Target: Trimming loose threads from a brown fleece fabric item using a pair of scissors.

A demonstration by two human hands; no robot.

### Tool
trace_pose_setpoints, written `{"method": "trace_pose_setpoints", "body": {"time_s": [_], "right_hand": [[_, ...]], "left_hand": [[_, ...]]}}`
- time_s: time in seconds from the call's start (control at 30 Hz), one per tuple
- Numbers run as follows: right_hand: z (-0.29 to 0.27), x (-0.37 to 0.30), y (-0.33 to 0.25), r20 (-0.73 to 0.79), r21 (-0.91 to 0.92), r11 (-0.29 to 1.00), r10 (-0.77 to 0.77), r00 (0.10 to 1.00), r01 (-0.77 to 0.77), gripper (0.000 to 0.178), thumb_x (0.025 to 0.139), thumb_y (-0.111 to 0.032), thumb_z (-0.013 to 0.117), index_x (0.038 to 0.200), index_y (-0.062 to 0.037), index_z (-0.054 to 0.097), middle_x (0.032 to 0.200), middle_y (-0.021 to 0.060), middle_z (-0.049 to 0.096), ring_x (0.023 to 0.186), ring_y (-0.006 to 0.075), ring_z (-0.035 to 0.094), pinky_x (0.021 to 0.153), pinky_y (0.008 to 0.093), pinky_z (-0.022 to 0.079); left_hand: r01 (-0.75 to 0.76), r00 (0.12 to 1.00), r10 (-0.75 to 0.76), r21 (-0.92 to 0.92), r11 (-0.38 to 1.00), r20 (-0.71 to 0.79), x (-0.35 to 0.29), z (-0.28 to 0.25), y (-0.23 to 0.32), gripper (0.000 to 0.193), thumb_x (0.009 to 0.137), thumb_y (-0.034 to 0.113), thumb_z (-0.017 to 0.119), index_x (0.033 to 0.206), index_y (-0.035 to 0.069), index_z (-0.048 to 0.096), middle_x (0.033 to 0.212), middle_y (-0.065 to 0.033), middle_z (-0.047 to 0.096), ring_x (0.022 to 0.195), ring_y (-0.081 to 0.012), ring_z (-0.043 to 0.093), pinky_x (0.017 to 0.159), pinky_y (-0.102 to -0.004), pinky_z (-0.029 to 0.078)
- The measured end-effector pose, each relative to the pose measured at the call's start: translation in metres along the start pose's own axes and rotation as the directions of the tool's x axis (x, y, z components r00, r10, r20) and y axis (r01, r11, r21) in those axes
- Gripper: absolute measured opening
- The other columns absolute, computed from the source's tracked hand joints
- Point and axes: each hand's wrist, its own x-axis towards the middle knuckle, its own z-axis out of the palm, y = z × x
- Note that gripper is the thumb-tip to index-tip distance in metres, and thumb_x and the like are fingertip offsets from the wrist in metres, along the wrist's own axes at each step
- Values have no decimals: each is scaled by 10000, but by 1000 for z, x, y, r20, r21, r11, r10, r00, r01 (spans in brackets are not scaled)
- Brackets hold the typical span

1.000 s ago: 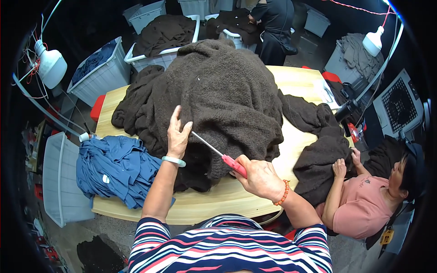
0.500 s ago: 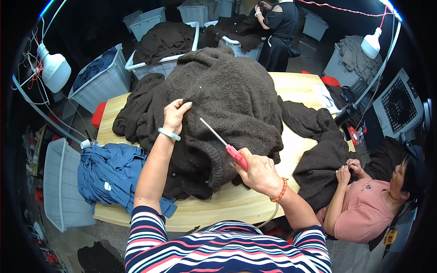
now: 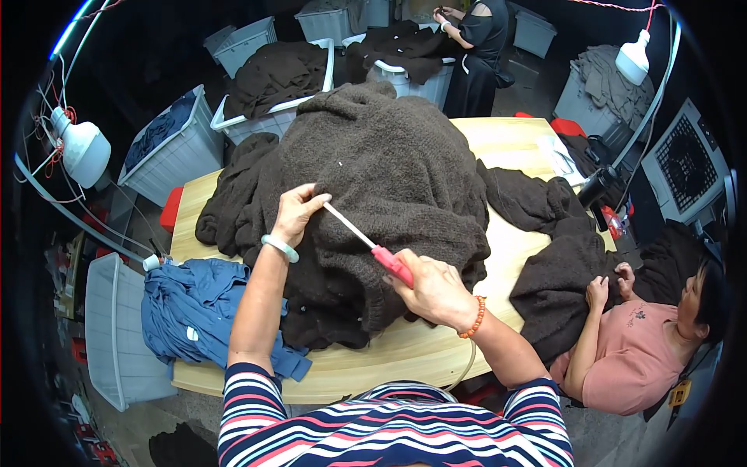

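Note:
A large dark brown knitted garment (image 3: 389, 156) lies heaped over the middle of the table. On its left part, my left hand (image 3: 296, 216) is closed, thumb and fingers pinching a bit of the knit. My right hand (image 3: 440, 288) is wrapped around a pink-handled tool (image 3: 393, 266) with a long, thin metal shaft. The shaft's tip meets the knit right beside my left fingertips. From below my right wrist a thin pale hose (image 3: 467, 366) runs down past the table edge; whether it joins the tool is hidden by my hand.
Blue garments (image 3: 202, 307) hang over the table's left edge (image 3: 233, 381). At right, a person in pink (image 3: 622, 350) handles another brown garment (image 3: 556, 288). Grey bins (image 3: 175, 148) of clothes stand behind, where another person (image 3: 475, 54) stands. Lamps (image 3: 84, 148) hang at both sides.
The tool's shaft has moved up and left, so its tip now reaches the knit at my left fingertips. My left hand has lowered slightly, still pinching the cloth.

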Motion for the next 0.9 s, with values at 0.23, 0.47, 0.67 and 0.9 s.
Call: {"method": "trace_pose_setpoints", "body": {"time_s": [0.23,0.47,0.67,0.9], "right_hand": [[-8,6,7,-163,48,998,36,986,-28,233,918,-248,640,1029,-65,548,776,200,652,779,405,655,684,482,506],[-16,8,10,-111,-19,993,110,988,-112,236,910,-272,638,971,-62,551,743,210,651,760,422,656,694,505,518],[-9,12,10,-130,-15,999,50,990,-52,240,918,-278,624,955,-49,561,745,207,658,753,423,661,705,509,522],[-3,13,7,-99,-59,998,14,995,-20,252,913,-303,637,962,-65,568,758,206,657,771,424,659,707,511,516]], "left_hand": [[-57,998,54,250,966,16,67,9,11,87,825,61,761,875,36,695,784,52,634,650,-35,541,589,-198,433],[-66,997,70,96,993,-42,46,26,2,68,847,10,725,799,22,678,761,47,621,655,-37,535,595,-198,432],[-117,993,118,83,990,-4,43,17,-5,43,853,0,719,891,-15,706,834,18,669,708,-50,579,653,-201,472],[-134,990,129,94,987,50,35,17,-4,50,851,-5,723,898,-13,708,829,24,663,703,-47,563,632,-203,454]]}}
